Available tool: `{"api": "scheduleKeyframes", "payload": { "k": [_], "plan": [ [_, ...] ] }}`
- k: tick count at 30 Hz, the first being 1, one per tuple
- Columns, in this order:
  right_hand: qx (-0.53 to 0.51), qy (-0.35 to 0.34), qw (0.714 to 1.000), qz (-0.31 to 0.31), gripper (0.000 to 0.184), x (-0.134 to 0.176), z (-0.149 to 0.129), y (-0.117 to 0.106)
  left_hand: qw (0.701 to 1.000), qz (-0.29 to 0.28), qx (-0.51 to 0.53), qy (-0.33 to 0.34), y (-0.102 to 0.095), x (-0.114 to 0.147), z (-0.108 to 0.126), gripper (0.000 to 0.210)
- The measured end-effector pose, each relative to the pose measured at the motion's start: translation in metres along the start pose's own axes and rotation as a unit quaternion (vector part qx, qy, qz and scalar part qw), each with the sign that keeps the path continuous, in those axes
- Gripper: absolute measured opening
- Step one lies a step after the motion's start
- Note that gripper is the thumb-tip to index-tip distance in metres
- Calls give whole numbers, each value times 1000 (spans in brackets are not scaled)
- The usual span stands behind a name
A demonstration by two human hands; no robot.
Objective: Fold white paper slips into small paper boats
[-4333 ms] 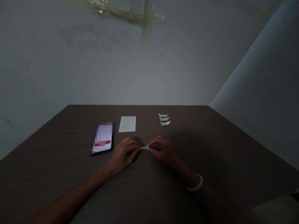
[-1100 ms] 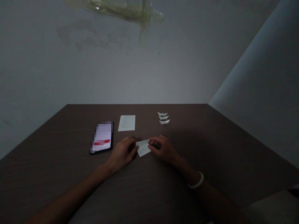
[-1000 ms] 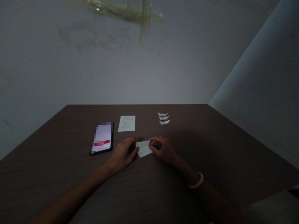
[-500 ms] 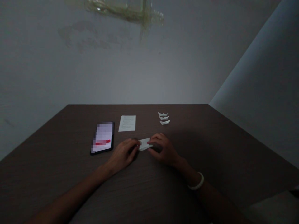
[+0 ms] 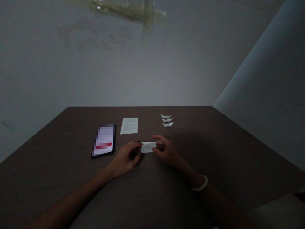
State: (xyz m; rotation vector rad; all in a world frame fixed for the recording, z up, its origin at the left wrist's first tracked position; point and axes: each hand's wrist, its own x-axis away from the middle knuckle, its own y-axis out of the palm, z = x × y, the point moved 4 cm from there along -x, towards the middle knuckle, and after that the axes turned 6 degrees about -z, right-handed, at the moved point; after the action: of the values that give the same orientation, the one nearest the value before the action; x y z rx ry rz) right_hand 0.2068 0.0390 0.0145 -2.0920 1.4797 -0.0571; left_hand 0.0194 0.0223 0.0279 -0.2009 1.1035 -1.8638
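Observation:
A small folded piece of printed paper (image 5: 148, 147) is held low over the table between my two hands. My left hand (image 5: 128, 156) pinches its left end with thumb and fingers. At the right end, my right hand (image 5: 168, 152) has its thumb on the paper's face, with the index finger stretched out above the upper edge. Some of the right fingers are curled behind the paper and partly hidden. Three small white paper boats (image 5: 167, 120) stand in a column beyond my right hand.
A stack of printed paper sheets (image 5: 129, 126) lies beyond my left hand. Left of that hand is a phone (image 5: 104, 141) with its screen lit and blurred. The dark wooden table (image 5: 228, 152) meets a stained wall (image 5: 152, 76) at the back.
The folded paper has turned from a tilt to nearly level, showing more of its printed face. My right index finger has lifted and stretched out; the left hand keeps its hold.

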Motion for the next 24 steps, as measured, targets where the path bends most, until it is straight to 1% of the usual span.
{"api": "scheduleKeyframes", "payload": {
  "k": [2, 3, 5, 6, 8, 11, 13, 16, 19, 22, 24],
  "plan": [
    [-5, 11, 1000, -9, 42, 0, 0, 0, 1000, 8, -22, -11, 2, 2, -3, 30],
    [-7, 15, 1000, -13, 41, 0, 0, 1, 999, 13, -36, 0, 3, 3, -3, 37],
    [-10, 19, 1000, -21, 41, 0, 2, 2, 996, 16, -76, 44, 6, 5, -2, 52],
    [-13, 19, 999, -24, 41, 0, 3, 2, 992, 17, -102, 68, 7, 5, -1, 55],
    [-22, 18, 999, -32, 42, 0, 4, 3, 983, 32, -151, 105, 9, 7, 1, 50],
    [-38, 22, 998, -38, 42, 0, 5, 4, 968, 64, -198, 138, 8, 8, 5, 28],
    [-50, 28, 998, -37, 42, 0, 5, 4, 961, 78, -216, 156, 7, 9, 9, 19],
    [-65, 35, 996, -42, 45, 0, 5, 4, 949, 97, -243, 174, 4, 10, 17, 15],
    [-61, 39, 997, -38, 44, 0, 7, 5, 944, 95, -258, 184, 4, 10, 21, 16],
    [-60, 34, 997, -25, 38, 0, 8, 4, 948, 88, -250, 175, 5, 9, 19, 15],
    [-69, 41, 996, -29, 37, 0, 7, 4, 951, 89, -244, 165, 5, 9, 17, 17]
  ]
}}
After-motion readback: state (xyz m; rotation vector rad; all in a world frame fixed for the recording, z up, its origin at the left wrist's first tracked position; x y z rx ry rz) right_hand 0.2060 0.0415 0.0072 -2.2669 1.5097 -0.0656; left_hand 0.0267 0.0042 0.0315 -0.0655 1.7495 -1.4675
